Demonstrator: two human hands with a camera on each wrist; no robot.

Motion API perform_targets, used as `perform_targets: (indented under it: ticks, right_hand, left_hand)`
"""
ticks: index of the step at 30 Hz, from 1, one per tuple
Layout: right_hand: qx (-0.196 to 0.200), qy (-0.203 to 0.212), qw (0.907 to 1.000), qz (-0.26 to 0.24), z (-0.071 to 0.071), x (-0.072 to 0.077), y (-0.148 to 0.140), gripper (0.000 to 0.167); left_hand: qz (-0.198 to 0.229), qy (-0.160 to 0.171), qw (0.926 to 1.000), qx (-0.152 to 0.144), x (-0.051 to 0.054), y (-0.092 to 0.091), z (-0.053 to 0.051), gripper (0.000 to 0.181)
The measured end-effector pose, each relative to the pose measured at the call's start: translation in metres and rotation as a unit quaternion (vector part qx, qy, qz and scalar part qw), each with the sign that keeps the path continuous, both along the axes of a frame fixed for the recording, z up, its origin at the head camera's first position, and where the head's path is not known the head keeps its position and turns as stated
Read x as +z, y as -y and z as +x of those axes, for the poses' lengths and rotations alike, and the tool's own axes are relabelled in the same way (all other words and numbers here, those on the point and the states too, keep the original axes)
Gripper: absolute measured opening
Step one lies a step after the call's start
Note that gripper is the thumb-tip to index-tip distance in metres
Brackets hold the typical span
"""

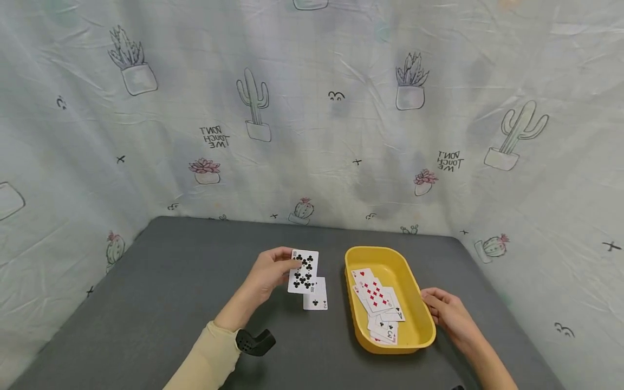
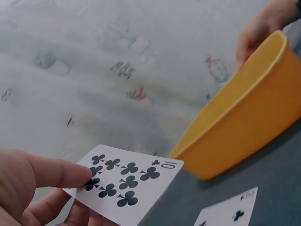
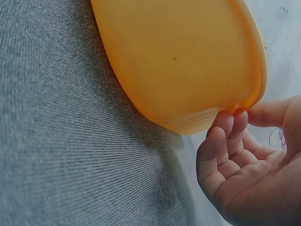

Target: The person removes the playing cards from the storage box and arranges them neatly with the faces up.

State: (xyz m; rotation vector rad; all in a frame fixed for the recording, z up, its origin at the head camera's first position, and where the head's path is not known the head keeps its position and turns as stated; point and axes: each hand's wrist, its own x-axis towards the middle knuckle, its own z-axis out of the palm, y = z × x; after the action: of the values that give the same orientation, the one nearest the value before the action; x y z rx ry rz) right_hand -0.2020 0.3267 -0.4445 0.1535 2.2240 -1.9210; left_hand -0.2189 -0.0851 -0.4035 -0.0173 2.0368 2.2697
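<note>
Backdrop point(image 1: 312, 135): we list creased, cactus-printed fabric. Table point(image 1: 170, 287): grey, finely ribbed cover. Tub point(image 1: 408, 314): between the hands, we judge for easy reach; smooth yellow, round-cornered, holding overlapping playing cards point(image 1: 374, 297). Right hand point(image 1: 450, 314): fingers and thumb closed on the tub's edge, seemingly steadying it. Left hand point(image 1: 270, 270): pinching the ten of clubs point(image 1: 306, 273), thumb on face, perhaps so the pips show. Two of clubs point(image 1: 316, 302): flat on the table, left of the tub.

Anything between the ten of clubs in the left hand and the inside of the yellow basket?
Only the left wall of the yellow basket, whose rim the ten of clubs may need to clear. Nothing else shows between them; the two of clubs lies on the table, partly hidden by the card in the left hand.
</note>
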Motion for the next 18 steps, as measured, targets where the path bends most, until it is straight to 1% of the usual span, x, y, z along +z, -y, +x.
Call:
perform_targets:
  ticks: [1, 4, 8, 10, 14, 18]
  right_hand:
    - [0.004, 0.0, 1.0, 0.001, -0.001, 0.0, 0.0, 0.035]
    - [-0.002, 0.001, 1.0, 0.006, -0.002, 0.0, 0.001, 0.034]
    - [-0.015, 0.009, 0.9998, 0.012, -0.004, -0.002, 0.003, 0.033]
    - [-0.012, 0.013, 0.9997, 0.013, -0.005, -0.003, 0.003, 0.034]
    - [-0.007, 0.014, 0.9998, 0.015, -0.005, -0.001, 0.004, 0.037]
    - [-0.004, 0.004, 0.9999, 0.014, -0.002, 0.002, 0.002, 0.038]
  left_hand:
    - [-0.002, 0.004, 1.0, 0.006, -0.002, 0.004, 0.0, 0.025]
    - [-0.006, 0.014, 0.9997, 0.02, -0.009, 0.015, -0.001, 0.029]
    - [-0.016, 0.027, 0.9991, 0.026, -0.021, 0.026, -0.003, 0.037]
    - [-0.024, 0.037, 0.9986, 0.031, -0.027, 0.031, -0.005, 0.041]
    - [-0.043, 0.046, 0.9974, 0.034, -0.038, 0.039, -0.011, 0.043]
    - [-0.064, 0.044, 0.9965, 0.032, -0.043, 0.043, -0.018, 0.045]
